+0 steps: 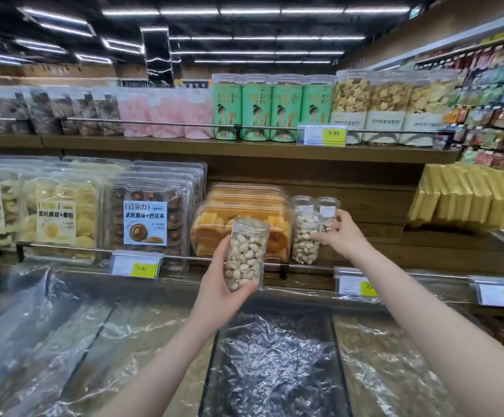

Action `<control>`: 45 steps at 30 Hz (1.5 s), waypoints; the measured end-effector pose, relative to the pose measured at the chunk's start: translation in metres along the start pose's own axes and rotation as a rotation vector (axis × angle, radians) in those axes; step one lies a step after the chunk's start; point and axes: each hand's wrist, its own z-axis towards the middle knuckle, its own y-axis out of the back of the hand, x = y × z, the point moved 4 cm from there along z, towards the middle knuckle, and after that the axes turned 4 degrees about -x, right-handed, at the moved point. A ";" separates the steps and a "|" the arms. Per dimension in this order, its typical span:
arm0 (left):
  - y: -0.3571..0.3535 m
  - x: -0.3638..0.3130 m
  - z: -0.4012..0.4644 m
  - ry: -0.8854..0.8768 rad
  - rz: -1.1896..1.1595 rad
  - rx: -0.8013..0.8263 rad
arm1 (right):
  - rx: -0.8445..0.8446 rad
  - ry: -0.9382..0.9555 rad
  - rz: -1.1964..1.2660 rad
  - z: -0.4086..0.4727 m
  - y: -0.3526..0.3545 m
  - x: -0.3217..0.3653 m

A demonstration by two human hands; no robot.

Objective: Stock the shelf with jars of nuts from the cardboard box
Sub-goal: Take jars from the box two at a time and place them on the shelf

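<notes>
Clear plastic and packed with pistachios, the jar [246,254] in the left hand [219,288] looks stiff, smooth-walled and light enough for one hand, though likely slippery, so wrapping fingers around its middle suits it best. It hangs just in front of the shelf [395,260], while the right hand [345,233] has fingers curled on a second pistachio jar [306,237] standing there.

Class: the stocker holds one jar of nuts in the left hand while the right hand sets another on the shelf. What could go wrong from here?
1. The right hand reaches among jars on the shelf that stand close together; a nudge might topple one.
2. The left hand holds its jar tilted, over the plastic-covered bins; a slip could drop it there.
</notes>
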 end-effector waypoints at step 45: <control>-0.089 -0.090 0.019 -0.640 0.559 0.178 | -0.185 0.238 -0.383 -0.133 0.074 -0.023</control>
